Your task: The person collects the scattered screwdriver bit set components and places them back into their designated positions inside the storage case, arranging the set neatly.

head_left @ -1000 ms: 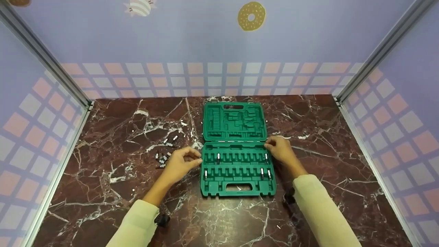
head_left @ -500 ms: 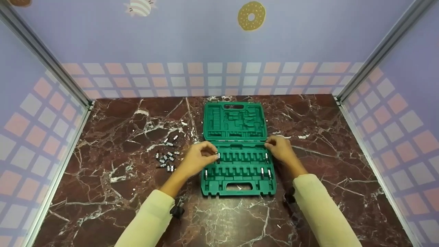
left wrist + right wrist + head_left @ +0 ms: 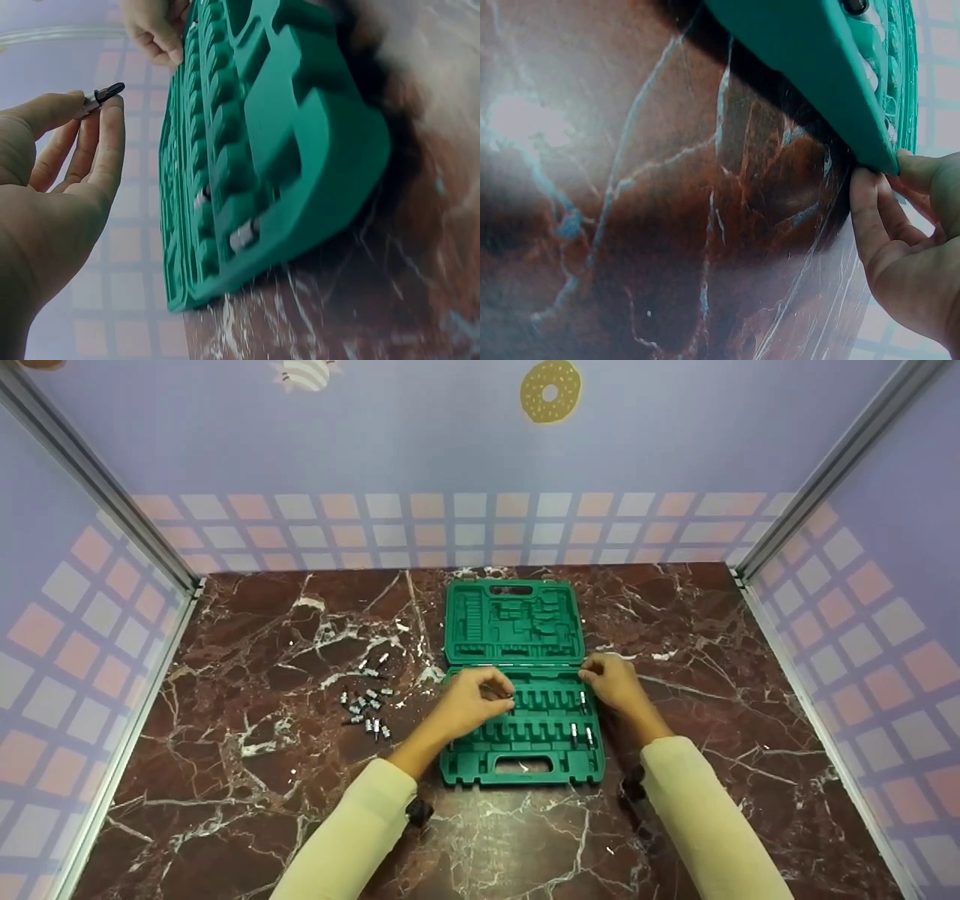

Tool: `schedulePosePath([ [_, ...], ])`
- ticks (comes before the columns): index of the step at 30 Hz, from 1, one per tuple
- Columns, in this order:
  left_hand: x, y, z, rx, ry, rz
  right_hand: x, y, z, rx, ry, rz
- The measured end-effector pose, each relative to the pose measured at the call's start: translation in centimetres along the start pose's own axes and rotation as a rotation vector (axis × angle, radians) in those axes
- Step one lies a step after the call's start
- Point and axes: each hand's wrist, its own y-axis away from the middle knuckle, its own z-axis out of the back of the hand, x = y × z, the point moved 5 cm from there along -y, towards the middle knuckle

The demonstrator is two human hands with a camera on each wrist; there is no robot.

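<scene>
A green plastic tool case (image 3: 465, 769) lies unfolded, its lid (image 3: 472, 652) toward the back wall. Over the case's slotted half, my left hand (image 3: 466, 706) pinches a bit socket (image 3: 91, 103) between thumb and fingertip. The piece has a silver barrel and a dark tip, which points away from the hand in the left wrist view. At the hinge-side right corner, my right hand (image 3: 613, 684) grips the case edge between thumb and fingers. A few bit sockets (image 3: 574, 734) stand in slots at the right; my left hand covers part of both slot rows.
To the left of the case, several loose bit sockets (image 3: 373, 726) lie scattered on the brown marbled tabletop (image 3: 247, 675). A patterned back wall (image 3: 420, 450) and two side walls enclose the table.
My left hand has moved right, from beside the case's left edge to over its slots, carrying the bit socket. More loose bit sockets are uncovered behind it. My right hand stays at the corner.
</scene>
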Motion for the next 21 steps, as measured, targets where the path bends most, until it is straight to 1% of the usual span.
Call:
schedulePosePath([
  [4, -0.2, -0.4, -1.2, 0.035, 0.004, 0.008, 0.1, 0.1, 0.1, 0.000, -0.011, -0.004],
  [9, -0.3, -1.0, -2.4, 0.059, -0.002, 0.012, 0.1, 0.1, 0.0, 0.001, -0.017, -0.016],
  [11, -0.4, -1.2, -2.9, 0.063, -0.020, 0.010, 0.0, 0.1, 0.0, 0.000, -0.018, -0.015],
  [16, -0.7, -1.9, -4.3, 0.078, -0.088, -0.017, 0.1, 0.1, 0.0, -0.008, -0.016, -0.013],
  [18, -0.7, -2.1, -4.8, 0.094, -0.112, -0.027, 0.1, 0.1, 0.1, -0.009, -0.011, -0.014],
  [21, -0.6, -2.4, -5.6, 0.123, -0.138, -0.021, 0.1, 0.1, 0.0, -0.012, -0.008, -0.015],
])
